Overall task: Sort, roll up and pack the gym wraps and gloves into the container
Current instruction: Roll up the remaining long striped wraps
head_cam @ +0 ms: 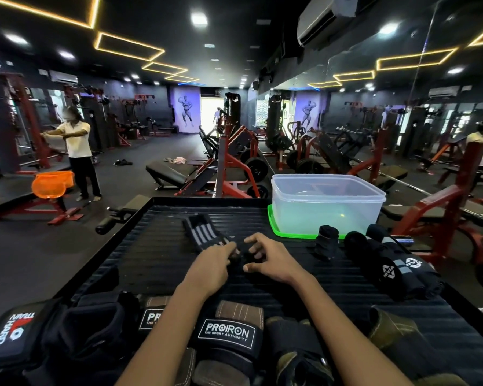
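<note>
A black wrap with grey stripes lies stretched on the black ribbed platform. My left hand and my right hand both pinch its near end, which looks partly rolled between my fingertips. A clear plastic container stands on a green lid at the far right. A rolled black wrap stands upright in front of it. Black wraps with white logos lie at the right. Several gloves lie along the near edge.
The platform ends in a raised rim at the back. Red and black gym machines and benches fill the floor beyond. A person in a light shirt stands at the left beside an orange basket. Mirrors line the right wall.
</note>
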Tool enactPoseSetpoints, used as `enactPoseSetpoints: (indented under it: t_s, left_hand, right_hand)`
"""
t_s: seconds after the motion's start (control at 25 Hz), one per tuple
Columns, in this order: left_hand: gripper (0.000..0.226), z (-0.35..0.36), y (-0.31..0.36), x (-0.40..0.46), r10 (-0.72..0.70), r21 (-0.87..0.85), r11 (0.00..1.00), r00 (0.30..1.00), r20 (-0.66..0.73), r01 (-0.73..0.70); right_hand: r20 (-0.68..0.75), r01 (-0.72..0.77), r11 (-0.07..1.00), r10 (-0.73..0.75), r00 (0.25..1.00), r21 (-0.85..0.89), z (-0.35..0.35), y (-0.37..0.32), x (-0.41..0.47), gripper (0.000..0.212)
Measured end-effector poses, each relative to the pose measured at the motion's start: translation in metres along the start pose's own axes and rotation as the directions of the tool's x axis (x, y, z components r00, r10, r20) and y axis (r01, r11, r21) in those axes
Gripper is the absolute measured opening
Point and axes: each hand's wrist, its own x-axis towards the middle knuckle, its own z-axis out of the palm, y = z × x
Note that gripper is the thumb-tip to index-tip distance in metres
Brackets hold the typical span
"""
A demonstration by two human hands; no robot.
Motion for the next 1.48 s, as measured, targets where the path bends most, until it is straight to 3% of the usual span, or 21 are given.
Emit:
enactPoseSetpoints:
  t_s: [0.08,0.16,0.28,0.44,0.6,0.72,0.88,0.96,1.0,1.08,1.16,1.4,1.48]
  left_hand:
    - [0.025,0.003,0.002,0.001,0.118,-0.021,0.993,0.989,0.088,-0.117]
    - [0.025,0.003,0.003,0.001,0.185,-0.172,0.971,0.978,0.098,-0.166]
    - [0.017,0.005,0.003,0.001,0.148,-0.255,0.959,0.986,0.070,-0.126]
    - [0.012,0.007,0.002,0.004,0.079,-0.194,0.979,0.992,0.103,-0.058]
    - [0.023,0.003,0.007,0.012,0.065,-0.114,0.992,0.991,0.117,-0.052]
    - [0.026,-0.002,-0.002,0.017,0.071,-0.197,0.980,0.983,0.170,-0.036]
    - [0.012,-0.001,-0.010,0.015,0.191,-0.177,0.971,0.968,0.164,-0.161]
    - [0.010,0.000,-0.008,0.014,0.203,-0.199,0.965,0.966,0.162,-0.169]
    - [0.010,0.001,-0.007,0.014,0.200,-0.223,0.962,0.965,0.169,-0.161]
    - [0.009,-0.001,-0.006,0.013,0.219,-0.245,0.955,0.955,0.202,-0.167]
    - [0.007,-0.002,-0.006,0.012,0.248,-0.246,0.950,0.944,0.219,-0.193]
    - [0.009,-0.005,-0.006,0.010,0.275,-0.265,0.940,0.936,0.219,-0.214]
    - [0.010,-0.005,-0.004,0.008,0.270,-0.293,0.935,0.938,0.219,-0.201]
  right_hand:
    - [0.017,0.032,0.999,-0.031,0.999,-0.031,-0.001,-0.003,0.000,0.065]
    - [0.024,0.066,0.991,-0.064,0.998,-0.120,-0.003,-0.002,0.000,0.049]
    - [0.009,0.035,0.980,-0.033,0.999,-0.194,-0.006,-0.002,0.000,0.018]
    - [0.024,-0.007,0.974,0.013,1.000,-0.227,-0.006,0.000,0.001,0.016]
    - [0.012,-0.007,0.984,0.009,1.000,-0.177,-0.008,0.001,0.000,0.018]
    - [0.049,-0.020,0.991,0.027,0.998,-0.136,-0.012,0.001,-0.003,0.028]
    - [0.173,-0.058,0.998,0.051,0.984,0.034,-0.019,0.006,0.000,0.005]
    - [0.119,-0.099,0.988,0.084,0.989,0.123,-0.018,0.006,0.000,0.010]
    - [0.053,-0.100,0.992,0.096,0.994,0.083,-0.017,0.008,0.000,0.012]
    - [-0.037,-0.054,0.982,0.048,0.998,-0.182,-0.012,0.014,0.002,0.015]
    - [0.014,-0.007,0.935,0.013,1.000,-0.354,-0.009,0.017,0.003,0.021]
    - [0.073,0.068,0.891,-0.040,0.997,-0.450,-0.006,0.011,0.002,0.040]
    - [0.040,0.064,0.914,-0.053,0.998,-0.401,-0.007,0.009,0.000,0.049]
